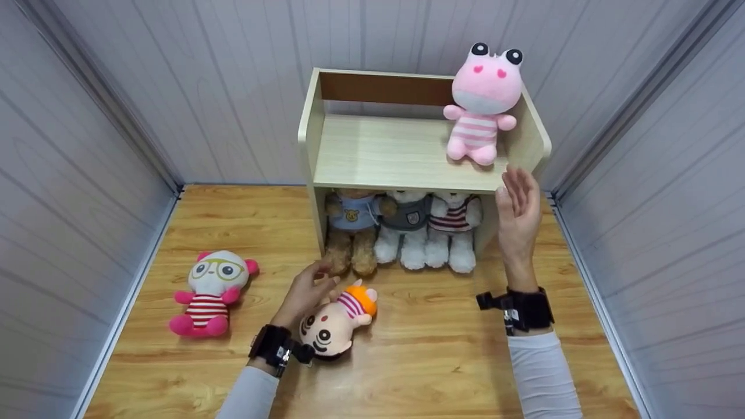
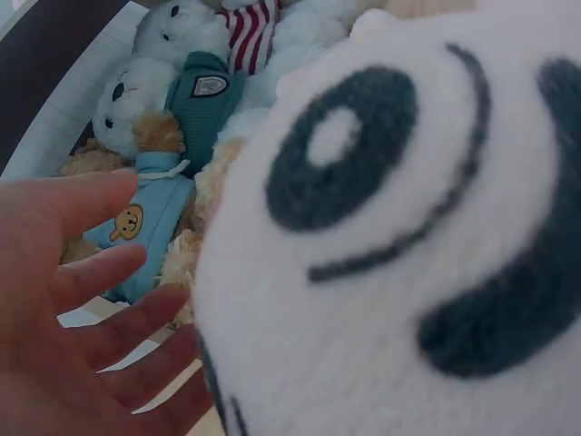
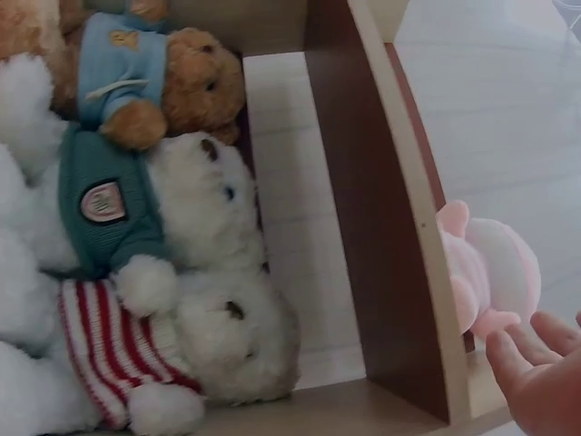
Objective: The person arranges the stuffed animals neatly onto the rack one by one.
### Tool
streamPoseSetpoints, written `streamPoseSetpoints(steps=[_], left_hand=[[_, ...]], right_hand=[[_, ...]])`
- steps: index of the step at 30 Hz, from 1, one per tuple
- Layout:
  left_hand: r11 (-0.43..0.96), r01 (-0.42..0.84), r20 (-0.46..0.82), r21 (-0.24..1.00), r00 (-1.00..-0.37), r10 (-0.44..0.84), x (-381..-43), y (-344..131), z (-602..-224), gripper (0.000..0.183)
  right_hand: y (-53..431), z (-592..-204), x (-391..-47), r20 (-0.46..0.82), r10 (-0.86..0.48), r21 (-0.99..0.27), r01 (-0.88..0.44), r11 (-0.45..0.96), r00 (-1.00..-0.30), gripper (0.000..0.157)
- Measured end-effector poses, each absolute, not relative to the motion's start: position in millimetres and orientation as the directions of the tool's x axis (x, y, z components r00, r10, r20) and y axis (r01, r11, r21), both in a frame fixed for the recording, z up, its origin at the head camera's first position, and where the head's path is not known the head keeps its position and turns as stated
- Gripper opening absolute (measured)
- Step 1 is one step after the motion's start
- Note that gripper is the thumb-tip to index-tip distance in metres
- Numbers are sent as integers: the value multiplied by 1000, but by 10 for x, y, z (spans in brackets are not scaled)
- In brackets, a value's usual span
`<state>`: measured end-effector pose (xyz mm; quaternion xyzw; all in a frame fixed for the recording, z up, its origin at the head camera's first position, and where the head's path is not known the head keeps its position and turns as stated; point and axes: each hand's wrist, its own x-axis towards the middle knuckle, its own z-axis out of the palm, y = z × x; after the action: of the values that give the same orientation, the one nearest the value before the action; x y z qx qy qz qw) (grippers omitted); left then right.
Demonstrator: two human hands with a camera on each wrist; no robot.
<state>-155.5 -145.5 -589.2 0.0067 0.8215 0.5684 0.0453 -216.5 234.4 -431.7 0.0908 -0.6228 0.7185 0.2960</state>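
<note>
Wood-grain boards form the floor (image 1: 419, 366), bounded by a pale panelled back wall (image 1: 244, 87), a left wall (image 1: 64, 174) and a right wall (image 1: 663, 203); metal strips edge the side walls at floor level. A light-wood shelf unit (image 1: 378, 145) stands before the back wall. Its lower compartment contains, from left to right, a brown bear (image 1: 352, 215) in light blue, a white bear in a grey-green top (image 1: 407, 218) and a white bear in red-and-white stripes (image 1: 453, 221). A pink frog plush (image 1: 486, 102) sits on the upper board, near the right side panel. A plush doll (image 1: 333, 326) in orange shorts lies on the floor in front of the unit; a pink-and-white panda plush (image 1: 212, 291) lies farther left.

My left hand (image 1: 305, 291) reaches forward beside the doll, its fingers spread with gaps between them; I cannot tell whether they touch it. My right hand (image 1: 520, 212) is raised at the unit's right front edge, just below the frog plush, fingers extended and thumb slightly apart; contact there is also unclear. Each wrist carries a black camera band (image 1: 528, 308) above a pale sleeve (image 1: 541, 366).
</note>
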Motion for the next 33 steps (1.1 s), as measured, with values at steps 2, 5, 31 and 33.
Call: streamPoseSetpoints(steps=[2,5,31,33], left_hand=[[368,-34,-68,929,-994,81,-1561,-1457,-5902,43],[366,-28,-69,930,-993,100,-1565,-1452,-5909,42],[530,-133,-283,838,-935,213,-1517,-1357,-6091,60],[530,-140,-293,836,-931,216,-1515,-1360,-6089,60]], right_hand=[[2378,-4405,-2122,511,310,-833,-551,-52,-802,61],[2424,-4539,-2056,522,299,-829,-558,-44,-799,62],[2286,-5306,-1641,389,187,-919,-393,22,-902,50],[2287,-5352,-1648,368,185,-929,-370,25,-911,50]])
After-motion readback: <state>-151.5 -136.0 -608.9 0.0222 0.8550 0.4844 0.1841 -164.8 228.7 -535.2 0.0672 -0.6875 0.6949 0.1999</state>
